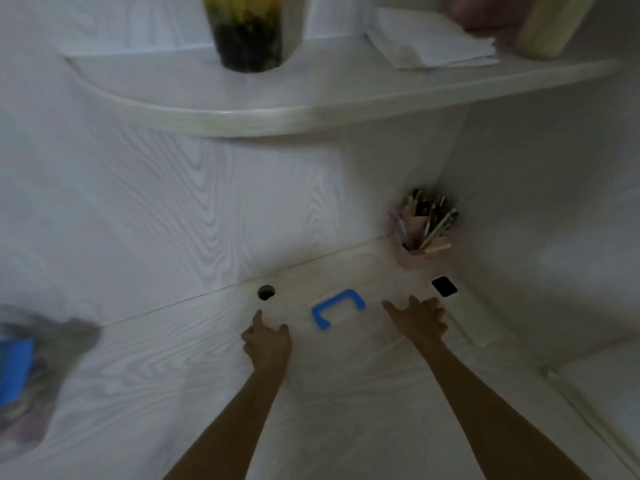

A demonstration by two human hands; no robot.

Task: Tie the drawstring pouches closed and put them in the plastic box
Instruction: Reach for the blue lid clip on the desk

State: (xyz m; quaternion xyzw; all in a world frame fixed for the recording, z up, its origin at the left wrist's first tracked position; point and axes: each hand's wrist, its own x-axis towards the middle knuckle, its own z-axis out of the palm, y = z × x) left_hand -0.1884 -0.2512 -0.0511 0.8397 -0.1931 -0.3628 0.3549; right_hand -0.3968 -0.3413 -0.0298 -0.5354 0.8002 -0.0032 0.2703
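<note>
Fingers spread and loosely bent on both hands, gripping nothing. Left hand (pixel 266 341) and right hand (pixel 420 318) held out on either side of a clear plastic box (pixel 381 337) with a blue handle (pixel 338 308) on its lid; touching the box or just above it, impossible to say through the blur. Box on a pale wood-grain desk (pixel 173 375). Round hole (pixel 266 292) and small black item (pixel 444 286) behind. Pen cup (pixel 420 233) in the corner. Blurred grey heap with blue (pixel 31 368) at far left, possibly pouches. Vase (pixel 247 29) and folded paper (pixel 433 43) on a curved shelf (pixel 311 95).
</note>
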